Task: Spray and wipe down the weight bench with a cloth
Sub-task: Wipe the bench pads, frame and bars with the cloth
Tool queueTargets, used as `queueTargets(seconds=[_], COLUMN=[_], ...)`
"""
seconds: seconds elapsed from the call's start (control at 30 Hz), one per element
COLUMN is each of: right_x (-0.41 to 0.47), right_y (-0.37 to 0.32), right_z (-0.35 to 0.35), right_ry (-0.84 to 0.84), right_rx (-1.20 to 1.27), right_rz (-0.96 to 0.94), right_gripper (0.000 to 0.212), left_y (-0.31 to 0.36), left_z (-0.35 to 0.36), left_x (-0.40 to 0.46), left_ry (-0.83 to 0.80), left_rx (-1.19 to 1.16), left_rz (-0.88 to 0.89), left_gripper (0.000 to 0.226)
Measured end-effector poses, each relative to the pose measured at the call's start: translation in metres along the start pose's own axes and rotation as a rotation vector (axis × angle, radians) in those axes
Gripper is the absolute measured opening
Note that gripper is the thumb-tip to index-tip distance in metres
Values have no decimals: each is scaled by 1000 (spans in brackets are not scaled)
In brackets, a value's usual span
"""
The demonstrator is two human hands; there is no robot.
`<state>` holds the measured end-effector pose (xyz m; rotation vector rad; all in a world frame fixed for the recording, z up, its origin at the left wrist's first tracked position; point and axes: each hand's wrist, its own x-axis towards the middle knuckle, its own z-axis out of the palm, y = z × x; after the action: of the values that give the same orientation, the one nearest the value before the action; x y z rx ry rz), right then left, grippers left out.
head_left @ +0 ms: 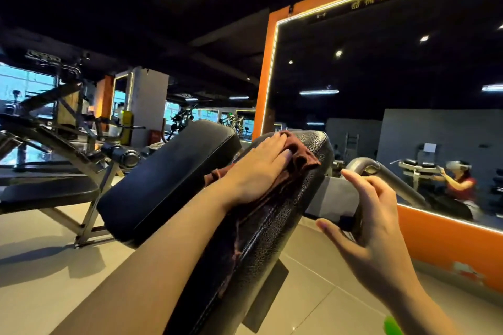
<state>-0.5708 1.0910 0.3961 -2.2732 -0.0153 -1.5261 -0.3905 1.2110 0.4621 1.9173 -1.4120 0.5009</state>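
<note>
1. Pressing flat on the cloth [296, 160], the left hand [258, 168] lay palm down with its fingers spread and straight, pinning the fabric rather than gripping it.
2. That cloth, a dark reddish-brown rag, sat bunched near the top end of the weight bench [272, 228] pad, with a loose tail trailing down the pad under the forearm.
3. It looked soft and limp to me, light enough to fold and ride up under a sliding palm; I judged a flat hand over its middle, with the bunched edge tucked under the fingertips, would keep it from rolling.
4. The pad itself seemed firm and cushioned, its black covering grained and cracked, so I'd guess it dragged on the rag more than it slipped, wet patches aside.
5. Out to the side, the right hand [373, 220] hung open and empty, fingers loosely curled, just beside the bench's metal frame [330, 196] but not clearly touching it.
6. That frame looked rigid and heavy, a fair place to brace.
7. A second black pad [168, 182] stood just beside the first, on its left.
8. A green blur [392, 326] showed at the bottom edge; what it was, I couldn't tell.
</note>
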Motion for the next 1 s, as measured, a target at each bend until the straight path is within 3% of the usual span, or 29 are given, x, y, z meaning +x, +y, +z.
queueTargets(seconds=[0.17, 0.3, 0.4, 0.5, 0.63, 0.83, 1.0], right_x=[5, 5, 5, 3, 1, 1, -3], right_y=[13, 9, 3, 1, -2, -5, 4], right_z=[1, 2, 0, -3, -5, -3, 6], right_ry=[-38, -64, -66, -74, -59, -22, -3], right_rx=[-78, -78, -71, -38, -22, -96, -77], right_rz=[22, 40, 62, 74, 68, 25, -2], right_gripper=[81, 86, 89, 90, 88, 90, 87], left_y=[-8, -11, -18, -9, 26, 44, 41], left_z=[-8, -11, -14, -12, -8, -14, -12], left_x=[30, -3, -48, -109, -177, -160, -67], left_ry=[-14, 2, 21, 24, 70, -30, -31], left_rx=[-107, -123, -92, -79, -103, -96, -64], left_rz=[-91, -159, -264, -400, -483, -423, -206], left_gripper=[77, 54, 76, 58, 51, 49, 51])
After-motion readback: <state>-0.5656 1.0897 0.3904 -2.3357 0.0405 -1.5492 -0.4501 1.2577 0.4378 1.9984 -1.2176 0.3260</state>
